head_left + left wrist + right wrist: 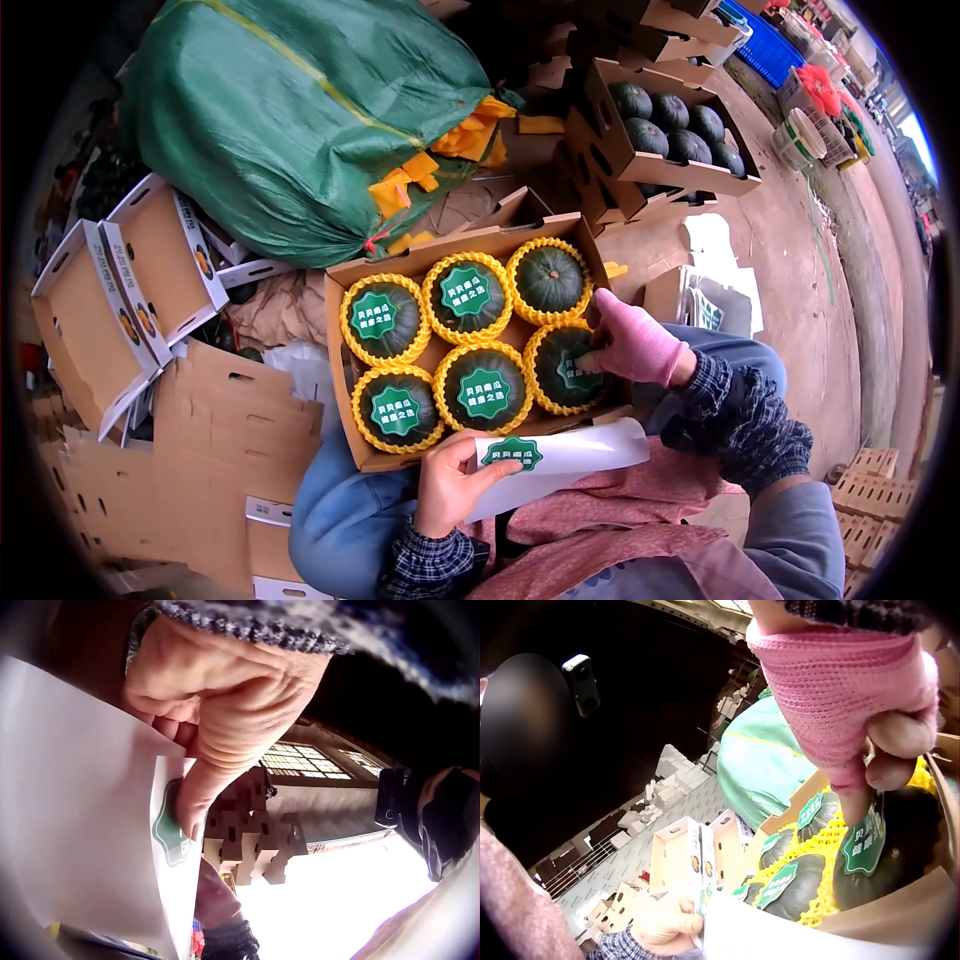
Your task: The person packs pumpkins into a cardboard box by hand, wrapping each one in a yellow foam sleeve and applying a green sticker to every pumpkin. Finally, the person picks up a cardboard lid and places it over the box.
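Observation:
An open cardboard box [470, 345] holds several dark green pumpkins, each in a yellow foam net. Most carry a scalloped green sticker with white lettering; the dark skin of the upper right pumpkin [551, 278] shows plain. My right hand [640, 340], in a pink fingerless glove, is at the lower right pumpkin [847, 889]. Its thumb and curled fingers pinch the edge of a green sticker [864, 844] lying against that pumpkin. Below the box, my bare left hand [455, 485] grips white backing paper [590, 450], thumb over a green sticker [512, 453] on it.
A large green sack [300, 130] with orange foam pieces spilling out stands behind the box. Stacked boxes of bare pumpkins [665, 125] are at the back right. Open white-edged cartons [130, 310] and flattened cardboard [200, 450] lie left. More printed sheets [715, 290] sit at right.

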The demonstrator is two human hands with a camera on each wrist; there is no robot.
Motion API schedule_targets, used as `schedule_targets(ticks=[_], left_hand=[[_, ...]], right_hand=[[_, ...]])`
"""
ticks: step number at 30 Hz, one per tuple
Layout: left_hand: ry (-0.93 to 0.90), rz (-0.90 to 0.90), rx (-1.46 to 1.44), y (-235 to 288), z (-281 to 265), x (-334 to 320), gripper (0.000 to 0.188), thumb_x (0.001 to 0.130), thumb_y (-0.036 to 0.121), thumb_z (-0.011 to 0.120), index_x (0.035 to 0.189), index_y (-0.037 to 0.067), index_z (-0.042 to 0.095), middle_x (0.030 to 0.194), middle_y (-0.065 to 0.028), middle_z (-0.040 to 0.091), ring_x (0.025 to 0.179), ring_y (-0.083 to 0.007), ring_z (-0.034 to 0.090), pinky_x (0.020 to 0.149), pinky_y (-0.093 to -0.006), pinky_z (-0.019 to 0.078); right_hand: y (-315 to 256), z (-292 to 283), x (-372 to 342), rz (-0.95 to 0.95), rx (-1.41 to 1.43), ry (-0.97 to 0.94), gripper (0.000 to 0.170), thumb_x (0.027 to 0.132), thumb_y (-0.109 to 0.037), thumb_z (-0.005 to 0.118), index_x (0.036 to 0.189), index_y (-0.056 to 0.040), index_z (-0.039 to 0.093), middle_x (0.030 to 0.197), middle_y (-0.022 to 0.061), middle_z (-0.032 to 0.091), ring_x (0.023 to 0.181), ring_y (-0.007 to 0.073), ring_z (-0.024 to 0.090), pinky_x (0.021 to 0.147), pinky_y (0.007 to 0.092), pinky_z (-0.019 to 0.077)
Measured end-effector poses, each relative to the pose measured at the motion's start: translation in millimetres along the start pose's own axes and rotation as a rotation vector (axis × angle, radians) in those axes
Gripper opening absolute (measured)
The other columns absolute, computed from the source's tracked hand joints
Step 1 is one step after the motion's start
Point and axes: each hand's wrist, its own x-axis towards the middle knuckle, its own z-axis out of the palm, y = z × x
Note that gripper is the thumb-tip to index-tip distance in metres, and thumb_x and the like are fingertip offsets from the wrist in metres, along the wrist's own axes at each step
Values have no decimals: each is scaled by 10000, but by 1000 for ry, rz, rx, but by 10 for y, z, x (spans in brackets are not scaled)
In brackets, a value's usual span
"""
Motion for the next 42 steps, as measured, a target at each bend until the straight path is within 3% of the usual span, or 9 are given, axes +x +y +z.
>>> schedule_targets(ticks=[7, 14, 16, 21, 24, 30, 36, 39, 42], left_hand=[[-1, -11, -37, -36, -19, -1, 230, 790, 5, 802, 990, -65, 713, 964, -55, 677, 810, -88, 638, 680, -221, 499], [-10, -5, -66, -27, -13, 11, 223, 797, -2, 793, 991, -74, 707, 971, -64, 676, 823, -96, 639, 690, -228, 504], [-8, 3, -71, -28, -14, 1, 220, 798, -4, 791, 989, -75, 706, 971, -65, 676, 828, -97, 639, 694, -231, 506], [-5, 47, -24, -7, -19, -24, 243, 786, 16, 805, 998, -60, 711, 970, -76, 678, 840, -123, 639, 729, -253, 511], [-51, 101, 49, 53, -39, -61, 322, 758, 68, 842, 1023, -54, 706, 979, -72, 674, 879, -130, 634, 760, -262, 511], [-229, 122, -395, 66, -146, -114, 556, 923, 371, 694, 1118, -142, 612, 1085, -88, 602, 953, -128, 600, 794, -250, 486], [-67, 46, -22, -31, -133, -116, 289, 983, 193, 634, 974, -93, 669, 856, -23, 635, 780, -71, 572, 688, -206, 445], [138, -35, -176, 71, -99, -81, 179, 915, 89, 699, 961, -84, 687, 841, -60, 671, 747, -64, 589, 655, -201, 447], [65, 29, 73, 101, -77, -41, 158, 876, 58, 726, 931, -86, 693, 861, -90, 694, 754, -105, 642, 673, -225, 485]], right_hand=[[146, 50, 25, -49, 100, 15, 546, 711, -156, 855, 1077, -16, 476, 945, 194, 628, 885, 358, 641, 786, 383, 525], [-124, 120, -49, 12, -380, 7, 504, 703, -266, 818, 1066, -58, 536, 941, 187, 629, 869, 365, 649, 742, 473, 521], [-98, 134, -78, -337, -559, 145, 377, 681, -279, 815, 958, -93, 639, 991, 170, 572, 940, 361, 612, 769, 450, 523], [-281, 103, -280, -373, -810, 232, 425, 639, -392, 811, 1009, -199, 731, 1036, 80, 527, 1020, 283, 489, 772, 401, 437], [-535, 393, -563, -620, -387, 120, 516, 727, -489, 724, 1120, -158, 676, 996, 92, 578, 941, 280, 558, 776, 409, 450], [-498, 711, -605, -1054, -183, 301, 281, 715, -211, 620, 989, -153, 644, 1049, 23, 595, 1007, 219, 578, 943, 435, 445], [-482, 470, -492, -1026, -59, 62, 237, 742, -142, 702, 969, -129, 632, 990, 34, 607, 978, 227, 580, 868, 408, 467], [-485, 169, -287, -706, 805, -344, 243, 841, 30, 734, 970, -68, 553, 914, 19, 625, 849, 121, 581, 771, 268, 489], [-181, -355, 499, -294, 644, 38, 383, 795, 76, 736, 910, -72, 402, 836, 14, 506, 791, 102, 522, 689, 254, 488]])
